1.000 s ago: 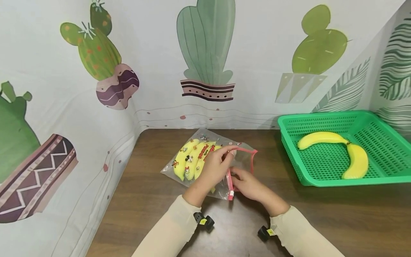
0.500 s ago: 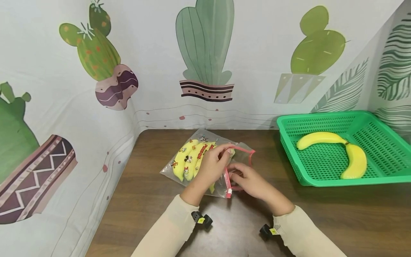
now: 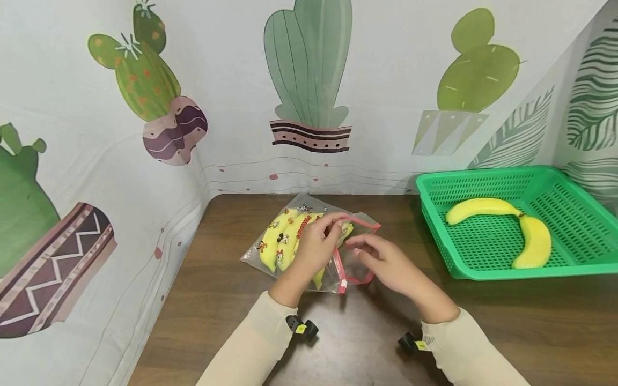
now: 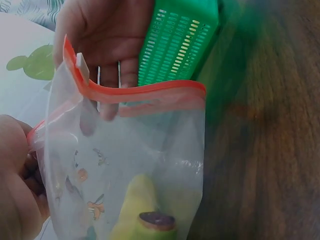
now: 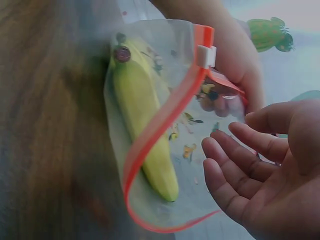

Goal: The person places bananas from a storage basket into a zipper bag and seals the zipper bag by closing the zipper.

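Two hands meet at the mouth of one clear zip bag (image 3: 309,236) lying on the brown desk (image 3: 483,321), just left of the middle of the head view. The left hand (image 3: 314,249) pinches the upper lip of the bag's red zip strip (image 3: 354,252) and lifts it, which seems the reason the mouth gapes toward the right of the frame; the right wrist view shows that opening as a wide red loop. The right hand (image 3: 386,262) holds nothing: its fingers are relaxed and slightly spread just beside the opening, close to the red strip, though whether they touch it I cannot tell. One white slider tab (image 3: 344,282) sits at the near end of the strip. Inside the bag I count about three yellow bananas (image 3: 285,238), lying side by side with their tips toward the mouth; the cartoon print on the plastic makes the exact count uncertain. Well apart, at the right of the head view, one green perforated basket (image 3: 434,225) rests on the desk and holds two more bananas (image 3: 512,225), set end to end in a bent line. Behind everything hangs one backdrop printed with cactus plants (image 3: 309,69).
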Motion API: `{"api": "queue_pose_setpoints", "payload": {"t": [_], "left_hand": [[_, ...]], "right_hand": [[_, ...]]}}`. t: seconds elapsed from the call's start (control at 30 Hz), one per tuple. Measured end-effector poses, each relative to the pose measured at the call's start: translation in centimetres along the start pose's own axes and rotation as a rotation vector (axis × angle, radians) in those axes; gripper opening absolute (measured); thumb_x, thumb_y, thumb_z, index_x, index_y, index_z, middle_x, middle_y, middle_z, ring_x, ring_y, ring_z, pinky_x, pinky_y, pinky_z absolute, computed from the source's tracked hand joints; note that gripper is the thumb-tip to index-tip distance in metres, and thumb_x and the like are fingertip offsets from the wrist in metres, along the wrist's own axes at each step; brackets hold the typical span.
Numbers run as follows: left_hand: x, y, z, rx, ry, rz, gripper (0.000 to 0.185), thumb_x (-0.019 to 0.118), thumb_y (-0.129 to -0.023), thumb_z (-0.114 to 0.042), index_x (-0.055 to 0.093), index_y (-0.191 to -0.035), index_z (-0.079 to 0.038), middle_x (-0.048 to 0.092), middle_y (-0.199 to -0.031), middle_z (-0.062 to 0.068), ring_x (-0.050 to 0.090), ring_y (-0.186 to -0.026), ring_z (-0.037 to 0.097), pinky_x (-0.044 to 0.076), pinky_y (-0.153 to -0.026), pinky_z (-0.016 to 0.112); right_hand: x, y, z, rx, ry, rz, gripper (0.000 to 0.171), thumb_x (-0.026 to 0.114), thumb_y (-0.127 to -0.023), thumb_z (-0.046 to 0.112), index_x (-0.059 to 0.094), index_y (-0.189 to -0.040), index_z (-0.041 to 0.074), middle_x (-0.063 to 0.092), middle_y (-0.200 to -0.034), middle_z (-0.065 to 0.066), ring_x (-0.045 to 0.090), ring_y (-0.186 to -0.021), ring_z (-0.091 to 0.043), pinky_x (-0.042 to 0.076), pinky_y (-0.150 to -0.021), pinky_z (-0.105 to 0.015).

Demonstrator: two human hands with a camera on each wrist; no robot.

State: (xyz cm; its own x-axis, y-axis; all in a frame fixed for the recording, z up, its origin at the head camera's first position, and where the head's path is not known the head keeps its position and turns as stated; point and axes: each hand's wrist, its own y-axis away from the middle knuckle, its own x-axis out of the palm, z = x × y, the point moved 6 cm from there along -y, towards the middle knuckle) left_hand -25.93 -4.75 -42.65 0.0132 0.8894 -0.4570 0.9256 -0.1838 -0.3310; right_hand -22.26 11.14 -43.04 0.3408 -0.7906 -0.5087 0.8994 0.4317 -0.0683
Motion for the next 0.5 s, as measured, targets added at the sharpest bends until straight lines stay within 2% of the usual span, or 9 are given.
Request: {"api": "queue_pose_setpoints", "payload": {"t": [0.1, 0.23, 0.5], "left_hand": [[0.0, 0.0, 0.1, 0.001, 0.001, -0.004, 0.027, 0.053, -0.104, -0.021, 0.07, -0.124, -0.018, 0.052, -0.068, -0.003, 0.043, -0.055, 0.008, 0.037, -0.05, 0.021], [-0.1, -0.1, 0.1, 0.003, -0.001, -0.017, 0.027, 0.052, -0.104, -0.023, 0.071, -0.123, -0.02, 0.052, -0.067, -0.003, 0.043, -0.054, 0.008, 0.036, -0.048, 0.022], [-0.4, -0.2, 0.3, -0.002, -0.016, -0.041, 0.026, 0.053, -0.104, -0.023, 0.071, -0.122, -0.02, 0.05, -0.065, -0.003, 0.042, -0.051, 0.008, 0.035, -0.047, 0.022]], "right_hand": [[-0.7, 0.1, 0.2, -0.005, 0.029, -0.043, 0.028, 0.057, -0.101, 0.014, 0.065, -0.128, 0.015, 0.071, -0.118, -0.005, 0.069, -0.103, -0.028, 0.055, -0.085, -0.031], [-1.5, 0.2, 0.3, -0.003, 0.044, -0.083, 0.028, 0.055, -0.101, 0.012, 0.066, -0.126, 0.017, 0.072, -0.11, -0.005, 0.068, -0.102, -0.021, 0.055, -0.087, -0.03], [-3.2, 0.5, 0.6, -0.056, 0.015, -0.154, 0.022, 0.055, -0.103, 0.016, 0.068, -0.121, 0.015, 0.073, -0.111, -0.002, 0.067, -0.102, -0.025, 0.055, -0.086, -0.024]]}}
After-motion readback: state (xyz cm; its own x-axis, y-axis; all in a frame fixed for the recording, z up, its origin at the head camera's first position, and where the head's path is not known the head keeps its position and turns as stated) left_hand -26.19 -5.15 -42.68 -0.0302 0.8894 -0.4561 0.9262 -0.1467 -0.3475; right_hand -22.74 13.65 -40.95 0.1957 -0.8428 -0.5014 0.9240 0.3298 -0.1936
